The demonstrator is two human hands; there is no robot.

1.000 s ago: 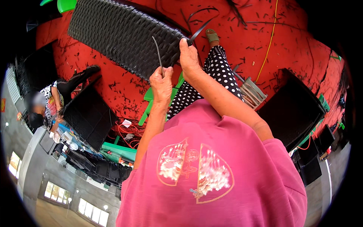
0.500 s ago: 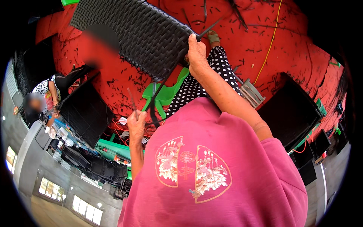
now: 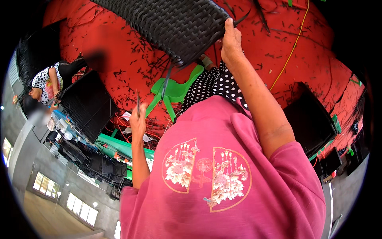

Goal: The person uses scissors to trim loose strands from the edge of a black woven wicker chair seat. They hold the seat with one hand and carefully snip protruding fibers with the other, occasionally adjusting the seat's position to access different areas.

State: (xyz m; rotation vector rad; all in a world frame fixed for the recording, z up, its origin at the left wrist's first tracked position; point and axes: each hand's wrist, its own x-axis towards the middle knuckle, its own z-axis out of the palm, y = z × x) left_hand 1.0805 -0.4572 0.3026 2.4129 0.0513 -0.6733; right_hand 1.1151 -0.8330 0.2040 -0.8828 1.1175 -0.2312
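A black woven panel (image 3: 175,30) of flat strips fills the top middle, tilted, its near corner over a green plastic seat (image 3: 175,91). My right hand (image 3: 232,43) is closed on the panel's right corner, thumb along the edge. Beside that thumb a loose black strip (image 3: 242,18) sticks out. Another loose strip (image 3: 166,79) hangs from the near corner. My left hand (image 3: 138,121), apart from the panel at lower left, is closed around a thin, dark, pointed tool (image 3: 138,101) that points up; its exact kind is unclear.
Red floor covering (image 3: 262,59) lies underneath, strewn with short black scraps. A yellow cord (image 3: 292,51) runs across it on the right. Black woven pieces stand at left (image 3: 88,105) and right (image 3: 308,119). A co-worker (image 3: 47,85) bends over at far left. Orange cables (image 3: 124,123) lie near my left hand.
The panel and my right hand have shifted up and right in view. My left hand has moved slightly down and left with the pointed tool, away from the dark strip beside it.
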